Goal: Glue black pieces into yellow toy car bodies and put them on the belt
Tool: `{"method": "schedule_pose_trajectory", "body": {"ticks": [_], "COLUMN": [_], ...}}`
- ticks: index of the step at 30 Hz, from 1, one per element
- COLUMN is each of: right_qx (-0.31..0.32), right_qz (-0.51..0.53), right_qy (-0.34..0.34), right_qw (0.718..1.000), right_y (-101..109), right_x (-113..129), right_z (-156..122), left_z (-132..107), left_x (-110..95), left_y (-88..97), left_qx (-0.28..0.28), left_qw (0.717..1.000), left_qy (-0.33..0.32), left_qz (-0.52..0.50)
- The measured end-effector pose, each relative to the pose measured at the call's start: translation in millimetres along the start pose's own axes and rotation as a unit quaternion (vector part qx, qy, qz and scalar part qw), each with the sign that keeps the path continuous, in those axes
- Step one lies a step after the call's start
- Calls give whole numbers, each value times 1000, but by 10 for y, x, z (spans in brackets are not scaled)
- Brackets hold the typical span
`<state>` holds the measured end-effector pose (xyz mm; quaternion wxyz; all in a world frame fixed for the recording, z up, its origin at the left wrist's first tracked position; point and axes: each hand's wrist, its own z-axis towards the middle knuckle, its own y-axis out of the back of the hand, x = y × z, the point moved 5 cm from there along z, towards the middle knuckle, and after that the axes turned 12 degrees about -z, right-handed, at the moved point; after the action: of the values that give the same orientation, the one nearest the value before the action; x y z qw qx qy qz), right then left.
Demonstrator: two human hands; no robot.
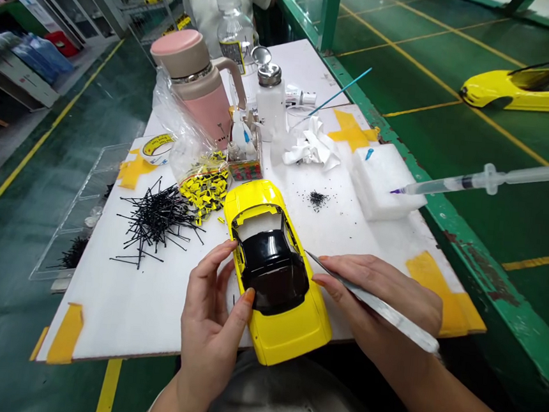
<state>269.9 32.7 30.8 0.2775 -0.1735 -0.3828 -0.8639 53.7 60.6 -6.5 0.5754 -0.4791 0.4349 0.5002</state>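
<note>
A yellow toy car body [292, 332] with a black roof lies tilted across the front of the white board. My left hand [214, 319] grips its left side, thumb on the edge by the dark window and fingers along the flank. Between the fingers of my right hand [377, 292] is a pair of metal tweezers [385, 309]. Their tips reach the car's right side near the roof edge; whether they pinch anything is too small to tell. Left of the car lies a pile of thin black sticks [155, 218], beside a heap of small yellow-and-black pieces [206, 190].
Tiny black bits [318, 199] lie beyond the car. A syringe [488, 178] rests at a white foam block [385, 183] on the right. A pink flask [202, 91], a pump bottle [270, 103] and crumpled tissue [314, 146] stand behind. A person [201, 1] is at the far end.
</note>
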Motion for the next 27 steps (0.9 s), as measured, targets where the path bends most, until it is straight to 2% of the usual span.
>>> {"method": "schedule_pose_trajectory", "body": {"ticks": [5, 10, 13, 15, 17, 19, 21, 23, 25, 27], "right_qx": [3, -26, -35, -67, -116, -130, -82, 13, 101, 142], "right_qz": [-2, -3, 28, 73, 134, 209, 267, 245, 136, 29], "right_qy": [-4, -26, -97, -150, -189, -228, -276, -299, -254, -167], "right_qw": [1000, 999, 994, 984, 966, 942, 920, 922, 952, 975], "right_y": [21, 92, 91, 97, 123, 133, 107, 65, 36, 1], "right_x": [2, -43, -158, -245, -311, -359, -383, -362, -299, -216], "right_z": [14, 4, -35, -52, -44, -11, 29, 56, 77, 88], "left_z": [7, 15, 20, 23, 22, 18, 14, 12, 13, 17], "left_x": [18, 20, 20, 21, 19, 18, 19, 23, 28, 30], "left_y": [7, 10, 8, 6, 4, 5, 8, 13, 15, 16], "left_qx": [-3, -5, 1, 5, 7, 7, 5, 2, 2, 4], "left_qw": [1000, 1000, 1000, 1000, 1000, 1000, 1000, 1000, 1000, 1000], "left_qy": [2, 1, 2, 1, -1, -1, 0, 2, 1, -2], "left_qz": [6, 7, 9, 8, 6, 5, 6, 8, 10, 12]}}
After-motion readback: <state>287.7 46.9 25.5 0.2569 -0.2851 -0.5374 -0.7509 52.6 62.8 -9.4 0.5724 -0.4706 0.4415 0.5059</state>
